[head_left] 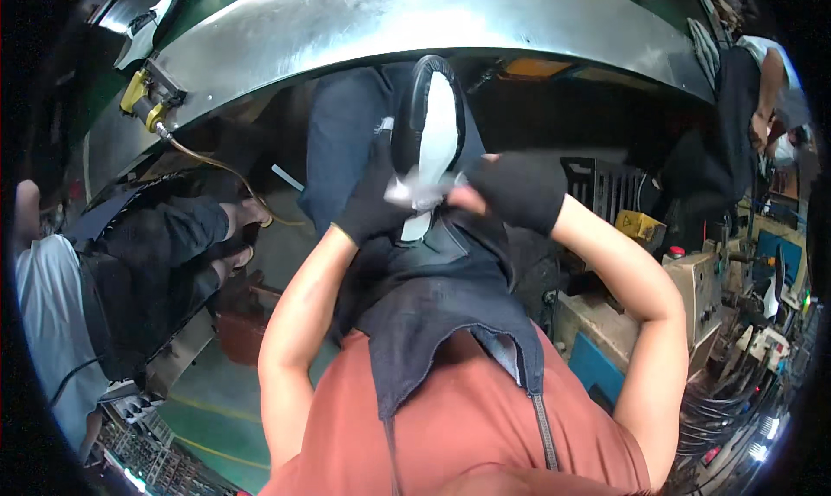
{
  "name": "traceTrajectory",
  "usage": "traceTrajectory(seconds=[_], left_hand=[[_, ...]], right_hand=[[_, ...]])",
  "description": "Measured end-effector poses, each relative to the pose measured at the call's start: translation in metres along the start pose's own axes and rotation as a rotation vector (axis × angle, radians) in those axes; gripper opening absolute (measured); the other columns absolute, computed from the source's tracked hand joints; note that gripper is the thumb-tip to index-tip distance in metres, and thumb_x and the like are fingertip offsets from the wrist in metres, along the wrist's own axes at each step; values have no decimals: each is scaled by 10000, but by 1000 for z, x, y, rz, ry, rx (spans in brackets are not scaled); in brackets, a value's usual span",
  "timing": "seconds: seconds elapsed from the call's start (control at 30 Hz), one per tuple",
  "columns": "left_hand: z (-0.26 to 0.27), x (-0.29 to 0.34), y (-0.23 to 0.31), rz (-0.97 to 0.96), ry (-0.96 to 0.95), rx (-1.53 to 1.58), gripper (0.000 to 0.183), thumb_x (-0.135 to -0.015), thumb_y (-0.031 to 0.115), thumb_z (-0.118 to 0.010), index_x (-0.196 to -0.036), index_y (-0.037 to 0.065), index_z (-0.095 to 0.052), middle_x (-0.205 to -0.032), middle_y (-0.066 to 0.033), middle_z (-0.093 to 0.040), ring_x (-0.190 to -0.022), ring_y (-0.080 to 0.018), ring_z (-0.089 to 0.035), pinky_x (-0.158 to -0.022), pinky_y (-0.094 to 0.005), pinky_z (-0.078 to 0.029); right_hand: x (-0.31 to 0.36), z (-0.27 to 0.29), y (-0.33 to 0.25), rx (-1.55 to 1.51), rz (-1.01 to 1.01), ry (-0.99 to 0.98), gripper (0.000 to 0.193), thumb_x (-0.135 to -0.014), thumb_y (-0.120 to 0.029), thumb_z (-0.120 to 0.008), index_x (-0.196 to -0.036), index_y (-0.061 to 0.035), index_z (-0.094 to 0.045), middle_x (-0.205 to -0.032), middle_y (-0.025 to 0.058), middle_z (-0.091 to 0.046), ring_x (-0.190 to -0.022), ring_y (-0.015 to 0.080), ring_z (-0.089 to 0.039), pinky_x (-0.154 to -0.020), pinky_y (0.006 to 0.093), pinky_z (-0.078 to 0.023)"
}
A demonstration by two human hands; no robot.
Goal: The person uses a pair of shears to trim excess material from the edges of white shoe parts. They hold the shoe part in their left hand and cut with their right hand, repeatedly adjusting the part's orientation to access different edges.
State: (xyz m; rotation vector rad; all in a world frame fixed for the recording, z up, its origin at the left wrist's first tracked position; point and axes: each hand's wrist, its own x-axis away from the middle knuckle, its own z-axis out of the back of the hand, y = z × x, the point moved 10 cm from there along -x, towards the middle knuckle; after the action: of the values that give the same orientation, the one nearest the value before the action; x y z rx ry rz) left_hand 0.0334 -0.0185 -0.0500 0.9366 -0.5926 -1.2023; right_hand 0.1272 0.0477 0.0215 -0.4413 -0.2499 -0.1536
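Across my lap lies a black shoe upper (420, 106) with a long white sole face (441, 124) turned up. Its rounded toe points away from me, toward the bench. My left hand (374, 195), in a black fingerless glove, is closed round the shoe's left side near the heel. Pale, smeared shapes at its fingertips cover part of the white face. My right hand (518, 189), gloved the same way, is over the heel end from the right. Motion blurs its fingers, and I cannot make out whether they hold anything. A dark apron (424, 305) lies under the shoe.
A shiny metal bench (363, 33) curves across the front. On its left rest a yellow air tool (143, 102) with a hose and a black-and-white shoe (143, 33). People sit at left (130, 271) and stand at right (744, 89). Beige machinery (692, 280) stands by my right elbow.
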Motion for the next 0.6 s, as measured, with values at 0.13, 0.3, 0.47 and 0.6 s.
traceTrajectory(seconds=[0.13,0.3,0.47,0.6], left_hand=[[7,1,-7,37,49,61,1142,-597,356,-837,-1398,-36,-124,-1394,-258,-248,-1331,-380,-228,-1094,-424,-217],[-8,-20,6,298,-89,1245,788,-906,367,-514,-1457,32,-62,-1479,-130,-182,-1346,-235,-207,-1087,-338,-222],[8,-131,-11,417,-95,1296,749,-866,167,-558,-1457,55,-112,-1265,-118,-459,-1077,-245,-492,-887,-331,-426],[52,-243,4,179,39,1144,567,-851,133,-594,-1339,13,-332,-1106,-138,-579,-988,-256,-594,-822,-327,-507]], right_hand=[[58,-71,70,-710,-454,172,478,-955,-431,-405,-854,-22,-630,-670,133,-601,-613,229,-585,-619,344,-478],[114,-178,48,-1083,-1075,167,621,-958,-532,-308,-841,-10,-624,-594,73,-547,-565,169,-554,-563,323,-444],[90,-183,65,-1224,-1051,413,628,-950,-530,-344,-821,24,-610,-535,86,-547,-491,171,-580,-522,320,-459],[50,-163,102,-1245,-1080,205,601,-941,-504,-399,-705,14,-590,-520,86,-550,-494,160,-598,-488,299,-458]])
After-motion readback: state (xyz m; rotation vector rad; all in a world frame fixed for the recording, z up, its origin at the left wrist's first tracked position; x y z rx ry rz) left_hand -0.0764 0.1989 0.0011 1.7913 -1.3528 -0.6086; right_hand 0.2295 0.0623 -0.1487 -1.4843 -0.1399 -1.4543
